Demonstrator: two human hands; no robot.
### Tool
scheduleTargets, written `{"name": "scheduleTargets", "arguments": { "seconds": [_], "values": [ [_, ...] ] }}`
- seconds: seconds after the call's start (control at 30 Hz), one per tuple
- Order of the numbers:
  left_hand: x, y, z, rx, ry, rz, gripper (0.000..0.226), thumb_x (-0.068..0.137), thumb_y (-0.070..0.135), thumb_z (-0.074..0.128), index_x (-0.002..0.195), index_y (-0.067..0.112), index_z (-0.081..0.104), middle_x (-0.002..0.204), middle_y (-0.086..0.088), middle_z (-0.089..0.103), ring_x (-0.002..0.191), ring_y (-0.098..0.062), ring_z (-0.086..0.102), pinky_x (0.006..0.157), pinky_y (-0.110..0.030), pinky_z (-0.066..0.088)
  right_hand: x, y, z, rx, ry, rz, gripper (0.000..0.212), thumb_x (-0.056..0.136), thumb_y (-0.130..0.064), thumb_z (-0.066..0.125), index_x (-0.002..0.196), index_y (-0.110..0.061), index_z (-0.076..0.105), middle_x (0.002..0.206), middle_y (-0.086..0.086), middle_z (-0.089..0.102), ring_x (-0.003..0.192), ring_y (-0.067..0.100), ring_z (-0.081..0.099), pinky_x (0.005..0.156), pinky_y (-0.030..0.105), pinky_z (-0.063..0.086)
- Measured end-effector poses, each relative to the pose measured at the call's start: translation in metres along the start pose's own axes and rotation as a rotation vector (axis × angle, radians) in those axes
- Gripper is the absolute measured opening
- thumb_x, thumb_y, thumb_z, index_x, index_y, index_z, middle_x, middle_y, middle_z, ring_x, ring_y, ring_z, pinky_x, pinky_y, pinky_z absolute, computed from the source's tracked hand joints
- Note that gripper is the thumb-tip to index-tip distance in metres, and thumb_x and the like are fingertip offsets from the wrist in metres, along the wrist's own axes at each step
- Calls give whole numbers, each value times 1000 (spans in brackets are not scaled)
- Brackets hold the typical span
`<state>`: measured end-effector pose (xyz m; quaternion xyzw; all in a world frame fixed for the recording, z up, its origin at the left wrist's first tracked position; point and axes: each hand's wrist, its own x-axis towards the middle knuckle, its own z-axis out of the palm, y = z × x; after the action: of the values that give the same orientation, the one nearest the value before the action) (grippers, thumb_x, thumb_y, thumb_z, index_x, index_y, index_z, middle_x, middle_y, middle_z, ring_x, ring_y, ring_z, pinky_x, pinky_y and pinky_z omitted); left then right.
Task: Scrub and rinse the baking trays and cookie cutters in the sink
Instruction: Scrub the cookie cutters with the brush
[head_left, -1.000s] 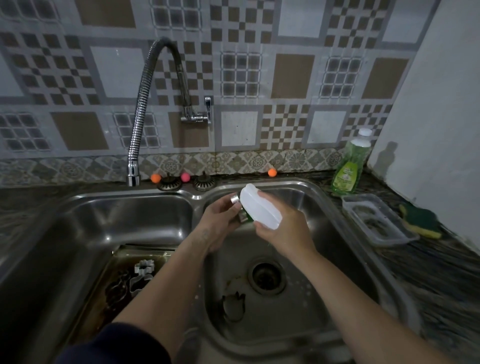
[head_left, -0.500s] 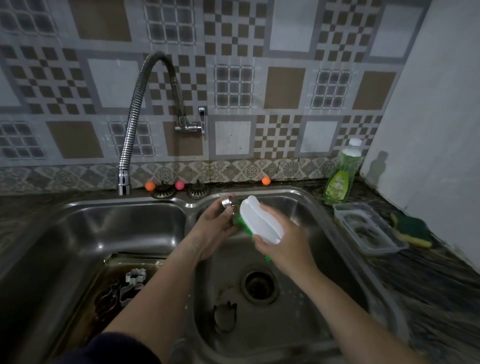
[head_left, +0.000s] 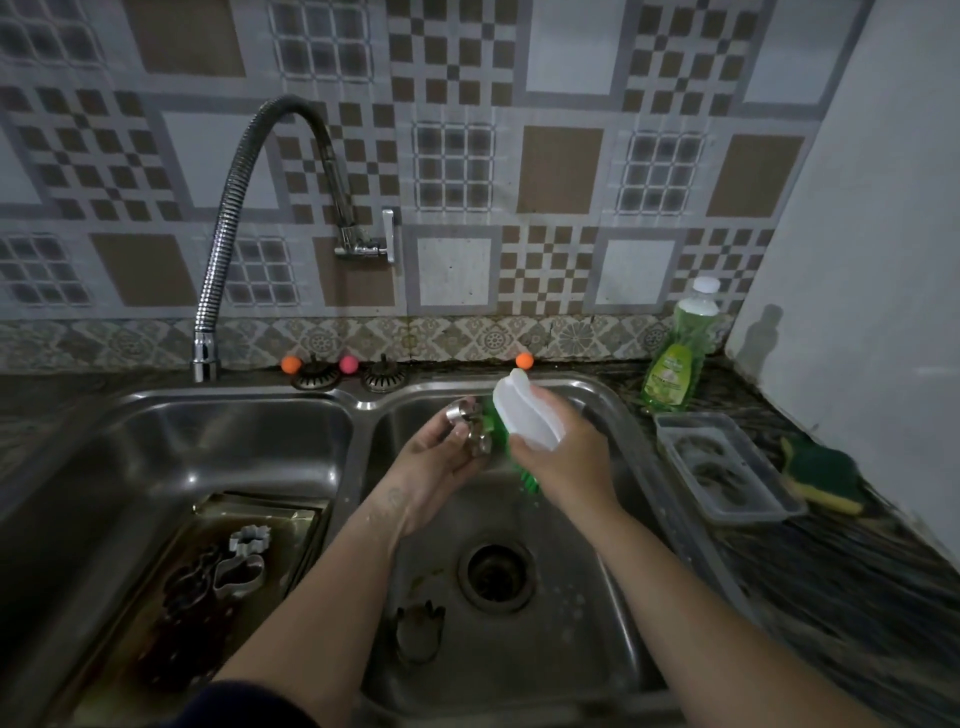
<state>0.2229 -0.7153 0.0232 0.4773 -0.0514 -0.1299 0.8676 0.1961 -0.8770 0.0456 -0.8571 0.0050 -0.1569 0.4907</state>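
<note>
Nearest, one cookie cutter (head_left: 420, 630) lies beside the drain, while above the right basin the left hand (head_left: 435, 462) grips a wet cutter (head_left: 471, 425) and the right hand (head_left: 563, 457) clasps the brush (head_left: 524, 415), so it may slip.

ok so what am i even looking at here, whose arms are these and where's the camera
The camera sits on a person's head, looking down at their own bare arms over a double steel sink. The left hand holds a small metal cookie cutter. The right hand grips a white scrub brush with green bristles, pressed against that cutter. In the left basin a baking tray holds more cutters; another cutter lies near the drain on the right. The tap shows no running water. On the counter stand a green soap bottle, a clear tub and a sponge.
</note>
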Motion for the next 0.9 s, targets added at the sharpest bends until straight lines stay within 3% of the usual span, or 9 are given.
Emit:
{"name": "scheduleTargets", "arguments": {
  "seconds": [0.1,0.2,0.3,0.47,0.6,0.7,0.8,0.9],
  "values": [
    [4,-3,-2,-26,88,53,28,102,6,37,121,9,57,100,-11,66,85,-18,65,75,-29,58,-11,-1,5,-20,-129,-52,65,80,-31,72,138,-41,44,124,-16,52,107,6,51,74,12,42],
    [2,-1,-12,-77,170,40,28,101,6,39,123,9,55,105,-13,65,87,-19,66,77,-29,59,-12,0,4,-36,-166,-55,65,80,-33,71,138,-43,43,129,-15,53,104,3,50,70,7,40],
    [-5,2,-13,-102,172,15,31,102,7,37,128,12,53,110,-12,65,88,-17,68,74,-26,58,3,-9,5,45,-76,-31,63,83,-27,69,141,-34,46,134,-12,53,111,3,48,76,7,38],
    [-16,16,-9,-56,84,40,33,102,7,36,132,7,51,121,-18,61,98,-22,63,83,-30,58,8,-24,30,92,-85,-64,62,82,-23,70,140,-30,48,136,-12,53,123,4,47,89,8,32],
    [-21,26,-27,-29,182,94,29,101,6,39,125,9,55,110,-14,65,88,-18,68,79,-29,57,-3,-33,50,79,-129,-83,63,82,-22,70,141,-30,47,134,-10,54,112,-2,44,88,8,32],
    [-29,34,-50,-3,216,69,28,101,8,40,118,16,61,106,-8,69,86,-14,70,72,-24,58,-9,-32,67,22,-163,-108,65,80,-21,72,140,-30,48,135,-5,55,117,6,49,90,12,35],
    [-38,43,-70,30,204,40,26,99,9,45,119,17,61,107,-8,68,92,-15,67,78,-24,57,1,-32,76,-15,-127,2,64,81,-22,71,140,-33,47,135,0,56,121,18,52,93,21,40],
    [-46,52,-91,229,275,58,30,94,3,53,123,11,58,103,-10,67,87,-17,64,76,-24,56,-1,-33,89,-14,-133,20,64,81,-21,72,139,-32,49,134,-1,56,122,17,52,92,18,38]
  ]
}}
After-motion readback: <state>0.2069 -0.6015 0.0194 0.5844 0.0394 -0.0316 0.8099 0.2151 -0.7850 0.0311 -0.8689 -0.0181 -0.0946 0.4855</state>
